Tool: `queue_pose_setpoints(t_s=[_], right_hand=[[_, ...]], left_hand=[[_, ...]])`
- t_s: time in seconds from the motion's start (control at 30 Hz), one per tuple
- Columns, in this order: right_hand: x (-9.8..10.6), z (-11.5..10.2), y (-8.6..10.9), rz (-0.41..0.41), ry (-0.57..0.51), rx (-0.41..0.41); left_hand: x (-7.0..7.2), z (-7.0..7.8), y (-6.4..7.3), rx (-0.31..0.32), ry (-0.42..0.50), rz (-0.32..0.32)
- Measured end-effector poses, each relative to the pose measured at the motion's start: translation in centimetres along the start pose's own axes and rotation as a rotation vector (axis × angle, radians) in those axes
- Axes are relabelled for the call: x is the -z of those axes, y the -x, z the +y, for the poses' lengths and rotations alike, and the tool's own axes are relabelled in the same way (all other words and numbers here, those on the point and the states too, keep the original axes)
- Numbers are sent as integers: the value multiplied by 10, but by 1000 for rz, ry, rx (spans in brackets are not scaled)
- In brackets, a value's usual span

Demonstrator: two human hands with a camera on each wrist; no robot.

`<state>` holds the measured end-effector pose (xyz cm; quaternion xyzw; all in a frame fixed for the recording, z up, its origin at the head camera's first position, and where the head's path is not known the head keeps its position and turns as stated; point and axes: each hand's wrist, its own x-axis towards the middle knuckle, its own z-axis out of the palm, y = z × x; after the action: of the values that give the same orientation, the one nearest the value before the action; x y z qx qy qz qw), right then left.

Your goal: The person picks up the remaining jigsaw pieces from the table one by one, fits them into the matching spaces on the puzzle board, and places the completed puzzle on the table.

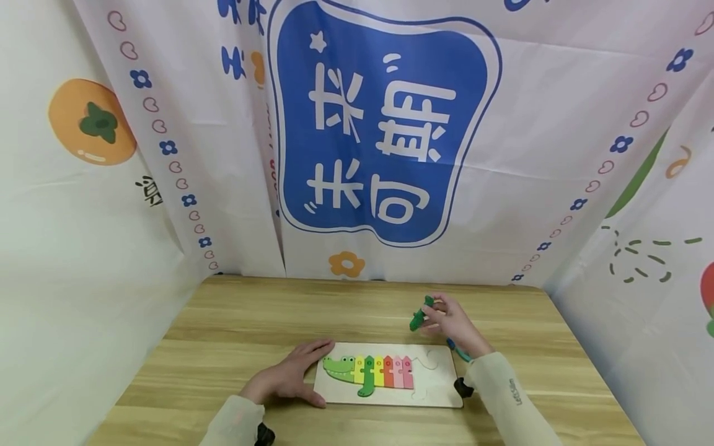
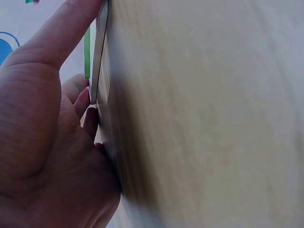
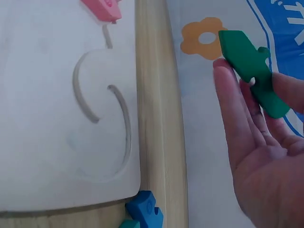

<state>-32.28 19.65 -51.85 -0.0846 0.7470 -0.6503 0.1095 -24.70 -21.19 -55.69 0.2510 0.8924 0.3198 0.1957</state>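
Green jigsaw piece, smooth, painted and flat-faced, with a slanted, angular end, a small round knob and a notch in its sides, is pinched between the thumb and fingers of my right hand, up in the air beyond the far edge of the puzzle board. My left hand is spread along the board's left end, thumb by the near corner and fingers reaching to the far one. That board is a thin, pale rectangle with rounded corners, and its bare right part carries curved, groove-like lines. On its left part I see a crocodile's head, green with a toothy strip of yellow and white, joined to a row of upright slats with pointed tops: yellow, green, yellow, orange-red and two pinks. The green slat runs down into a rounded foot. Just beside the board's far right corner lie a chunky blue piece, notched like the others, and a teal piece, mostly cut off by the frame in my right wrist view. Everything rests on a streaky wood-grain table, and behind it hangs a creased white cloth printed with a large blue lettered panel.
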Motion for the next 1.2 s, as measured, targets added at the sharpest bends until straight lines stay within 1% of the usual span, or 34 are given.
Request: queue_pose_setpoints(t_s=[0.13, 0.2, 0.27, 0.4, 0.53, 0.63, 0.73, 0.77, 1.0, 1.07, 1.2], right_hand=[[-1, -1, 1, 102, 55, 8], [-1, -1, 2, 136, 57, 8], [-1, -1, 2, 155, 31, 5], [1, -2, 4, 139, -43, 14], [2, -1, 4, 121, -83, 57], [3, 0, 5, 143, -94, 79], [3, 1, 6, 152, -86, 83], [3, 2, 6, 149, -75, 86], [4, 4, 5, 117, -106, 155], [3, 4, 5, 106, -112, 159], [2, 5, 4, 85, -106, 144]], left_hand=[[0, -1, 0, -2, -4, 2], [0, -1, 0, -4, -5, 2], [0, -1, 0, -4, -2, 1], [0, -2, 0, -6, 6, 1], [0, -2, 0, -11, 3, 1], [0, -2, 0, -7, 5, 1], [0, -2, 0, -2, 12, 0], [0, -1, 0, -1, 14, 1], [1, 1, 1, -2, 15, -2], [1, 1, 1, -1, 15, -1], [1, 1, 1, -3, 13, 1]])
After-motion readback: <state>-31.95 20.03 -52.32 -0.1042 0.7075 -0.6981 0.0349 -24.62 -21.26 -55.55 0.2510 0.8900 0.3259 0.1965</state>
